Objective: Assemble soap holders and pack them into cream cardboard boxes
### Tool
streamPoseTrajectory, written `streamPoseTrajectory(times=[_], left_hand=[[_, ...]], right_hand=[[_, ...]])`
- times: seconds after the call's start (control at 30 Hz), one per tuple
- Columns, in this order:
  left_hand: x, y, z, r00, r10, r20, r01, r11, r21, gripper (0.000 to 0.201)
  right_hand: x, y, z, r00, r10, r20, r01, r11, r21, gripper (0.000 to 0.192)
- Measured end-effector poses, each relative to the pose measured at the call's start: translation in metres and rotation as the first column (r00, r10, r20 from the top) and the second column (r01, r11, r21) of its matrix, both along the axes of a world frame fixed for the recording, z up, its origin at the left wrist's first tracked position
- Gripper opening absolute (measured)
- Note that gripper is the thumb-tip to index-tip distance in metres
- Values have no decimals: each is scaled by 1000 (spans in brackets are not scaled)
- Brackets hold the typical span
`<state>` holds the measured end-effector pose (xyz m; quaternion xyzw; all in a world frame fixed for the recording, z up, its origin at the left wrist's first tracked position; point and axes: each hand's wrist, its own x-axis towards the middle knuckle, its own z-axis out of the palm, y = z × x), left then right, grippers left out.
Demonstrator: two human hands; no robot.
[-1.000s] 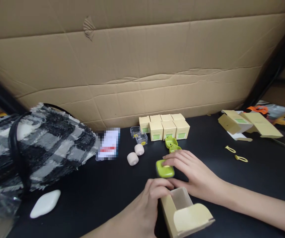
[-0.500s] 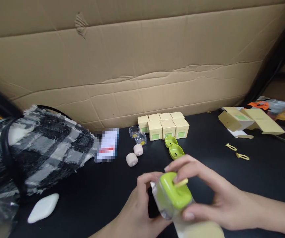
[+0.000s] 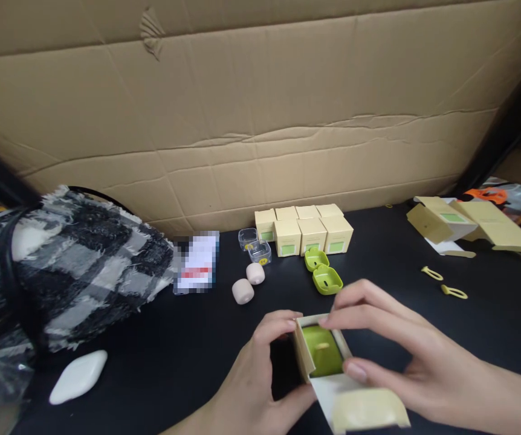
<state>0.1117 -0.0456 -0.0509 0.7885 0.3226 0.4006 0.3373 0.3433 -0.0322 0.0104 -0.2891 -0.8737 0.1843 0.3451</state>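
My left hand (image 3: pixel 249 377) grips the side of a small cream cardboard box (image 3: pixel 303 353), fingers at its far corner and thumb low on the near side. My right hand (image 3: pixel 414 350) has its fingertips on the far rim and its thumb against the right edge. Inside the box sits a lime-green rounded case (image 3: pixel 326 362) with a short pale-yellow piece (image 3: pixel 321 346) on top. The box's lid flap (image 3: pixel 367 408) hangs open toward me. Beyond the right hand lie two lime-green open shells (image 3: pixel 327 281).
Several closed cream boxes (image 3: pixel 312 235) stand by the cardboard wall (image 3: pixel 260 90). Near them are clear plastic cups (image 3: pixel 259 252) and two pale-pink rounded pieces (image 3: pixel 243 291). Two yellow loops (image 3: pixel 454 292) and unfolded cartons (image 3: pixel 442 223) lie right; a white rounded piece (image 3: pixel 79 377) and checked bag (image 3: pixel 101 266) left.
The green case, earlier held at the box's mouth in a clear wrap with my right fingers on it, has gone down inside the box. My right hand now touches the rim.
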Motion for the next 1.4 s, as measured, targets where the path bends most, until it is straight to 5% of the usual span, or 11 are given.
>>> streamPoseTrajectory(times=[0.23, 0.4, 0.57, 0.7, 0.93, 1.03, 1.13, 1.23, 1.33, 1.4], left_hand=[[-4, 6, 3, 998, -63, -22, 64, 998, 9, 57], [-5, 4, 2, 997, -81, -20, 80, 995, -55, 61], [-3, 1, 2, 1000, -26, 10, 27, 994, -104, 79], [-2, 1, 6, 998, -23, -60, 17, 995, -96, 79], [0, 3, 13, 998, -7, -69, 0, 995, -102, 70], [1, 6, 14, 994, -9, -105, 9, 1000, -4, 70], [0, 9, 12, 990, 2, -142, 15, 994, 113, 72], [-4, 10, 3, 985, 6, -173, 9, 996, 89, 73], [-10, 10, -10, 974, 25, -226, -34, 999, -37, 90], [-12, 10, -18, 967, 35, -253, -63, 993, -100, 87]], right_hand=[[13, 7, -17, 991, 58, -123, -46, 995, 94, 53], [2, 15, -25, 968, -8, -249, -39, 982, -186, 15], [-8, 17, -30, 950, -112, -293, -110, 754, -647, 26], [-9, 15, -33, 940, -159, -302, -121, 672, -730, 29], [-11, 16, -35, 947, -146, -285, -110, 689, -716, 27], [-10, 16, -36, 957, -145, -251, -35, 802, -596, 22], [-9, 12, -31, 994, -23, -105, -13, 942, -335, 24], [-6, 8, -21, 996, 77, 46, -65, 973, -220, 42], [9, 18, -4, 1000, -17, -1, 16, 991, -133, 38], [28, 40, 12, 973, -211, -95, 214, 977, 14, 43]])
